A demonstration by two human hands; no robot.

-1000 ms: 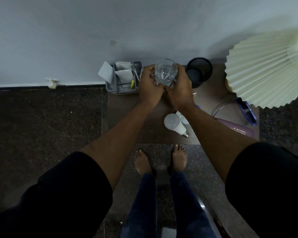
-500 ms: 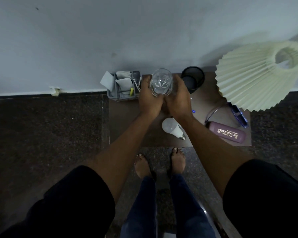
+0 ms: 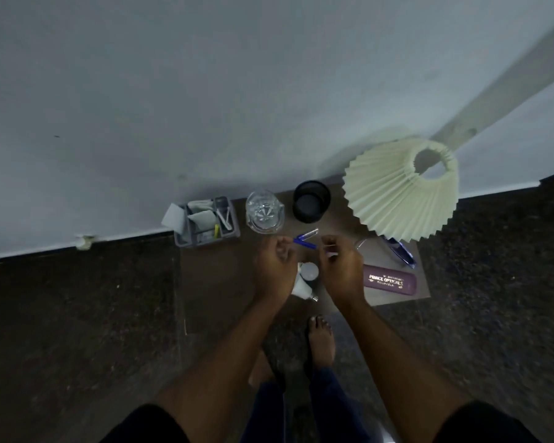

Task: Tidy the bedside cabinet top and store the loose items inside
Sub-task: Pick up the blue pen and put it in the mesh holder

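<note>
Both hands have left the ribbed clear glass (image 3: 264, 212), which now stands between the grey plastic organizer (image 3: 205, 223) and the round black cup (image 3: 311, 201). By the blue pen (image 3: 304, 243) the left hand (image 3: 277, 266) curls and the right hand (image 3: 343, 270) curls too; I cannot tell either grip. The white bulb (image 3: 306, 278), purple case (image 3: 389, 280) and spectacles (image 3: 400, 251) lie loose on the cabinet top (image 3: 221, 276); nothing looks stored yet.

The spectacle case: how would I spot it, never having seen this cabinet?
Start at the pleated cream lampshade on the right of the cabinet top. Nearer the person than it, by the front edge, lies the spectacle case. It alone is a purple oblong with pale lettering.
</note>
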